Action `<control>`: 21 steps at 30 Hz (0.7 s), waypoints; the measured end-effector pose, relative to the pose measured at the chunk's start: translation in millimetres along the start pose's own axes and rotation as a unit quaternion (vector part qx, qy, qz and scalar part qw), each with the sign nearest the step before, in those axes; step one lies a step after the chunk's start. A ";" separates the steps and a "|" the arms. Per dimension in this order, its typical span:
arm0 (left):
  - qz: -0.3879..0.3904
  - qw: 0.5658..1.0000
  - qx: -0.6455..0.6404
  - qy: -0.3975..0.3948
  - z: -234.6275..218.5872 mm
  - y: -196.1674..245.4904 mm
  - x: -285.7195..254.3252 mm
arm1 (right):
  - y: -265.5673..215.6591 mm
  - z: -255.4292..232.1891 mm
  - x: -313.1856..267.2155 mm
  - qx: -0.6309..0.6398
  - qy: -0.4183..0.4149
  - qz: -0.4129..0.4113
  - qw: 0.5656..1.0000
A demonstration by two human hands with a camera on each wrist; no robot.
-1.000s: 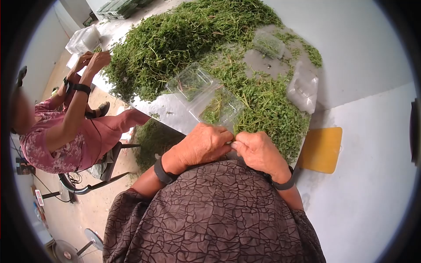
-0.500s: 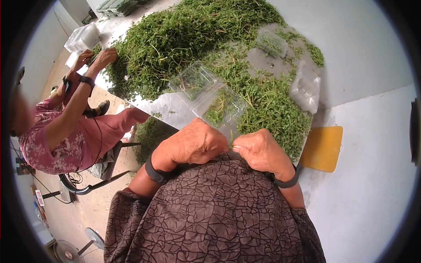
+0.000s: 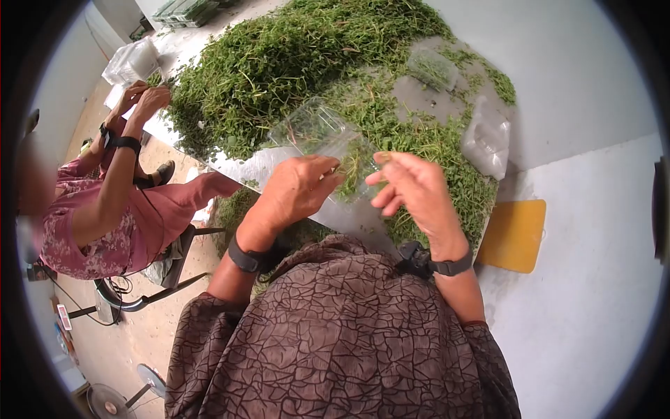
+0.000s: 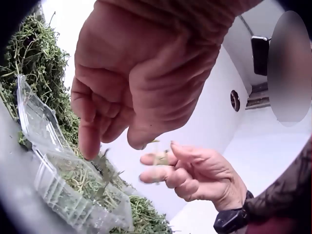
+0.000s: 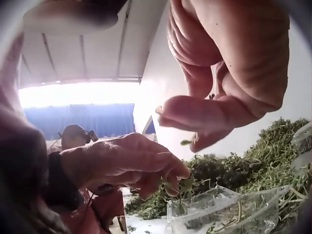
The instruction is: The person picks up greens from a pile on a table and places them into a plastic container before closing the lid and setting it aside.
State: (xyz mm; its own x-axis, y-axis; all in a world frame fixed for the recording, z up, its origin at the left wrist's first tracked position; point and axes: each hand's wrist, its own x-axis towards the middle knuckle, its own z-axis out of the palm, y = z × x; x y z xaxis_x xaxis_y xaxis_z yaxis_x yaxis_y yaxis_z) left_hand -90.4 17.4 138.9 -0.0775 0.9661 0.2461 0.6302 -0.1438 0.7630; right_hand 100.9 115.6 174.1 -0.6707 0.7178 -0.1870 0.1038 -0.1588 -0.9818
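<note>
My left hand [image 3: 293,192] is over the near side of a hinged clear plastic clamshell box [image 3: 317,150]. Its thumb and forefinger stand apart, and a blurred green sprig [image 4: 105,170] hangs just below its fingertips. To the right, my right hand [image 3: 417,195] is raised with its fingers fanned. A short stem piece [image 4: 158,158] sits at its thumb and forefinger, and a small leaf [image 5: 186,142] shows there in the right wrist view. Picked greens [image 3: 347,178] lie in the box's near half. Loose greens [image 3: 433,157] spread beside the box.
A large heap of greens [image 3: 272,63] covers the table's far side. More clear boxes stand at right [image 3: 486,140] and far left [image 3: 131,61]. Another person's hands [image 3: 143,101] are at the heap's left edge. A yellow board [image 3: 513,236] lies at right.
My hands were together near my body, pinching a stem. They have parted and moved forward toward the clamshell box, the left over it. The right fingers have spread. The other person's hands shifted slightly.
</note>
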 end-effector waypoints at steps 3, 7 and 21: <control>-0.017 0.997 0.077 -0.016 19.0 -17.2 -11.3 | 38.8 -8.5 1.3 -0.133 0.031 0.067 0.988; -0.018 0.997 0.069 -0.018 25.8 -29.4 -22.4 | 43.3 -35.7 -15.1 -0.133 0.078 0.061 0.986; 0.106 0.956 0.245 -0.120 73.3 -42.1 -5.8 | 90.1 -54.9 -43.8 -0.452 0.149 -0.012 0.880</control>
State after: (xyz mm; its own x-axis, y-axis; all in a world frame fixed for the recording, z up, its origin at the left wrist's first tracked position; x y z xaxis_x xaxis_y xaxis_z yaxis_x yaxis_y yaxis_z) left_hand -59.9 33.5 61.5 0.2343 0.9564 0.1743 0.9031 -0.2805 0.3252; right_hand 180.0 107.0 92.1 -0.4714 0.8812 -0.0341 0.7242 0.3648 -0.5852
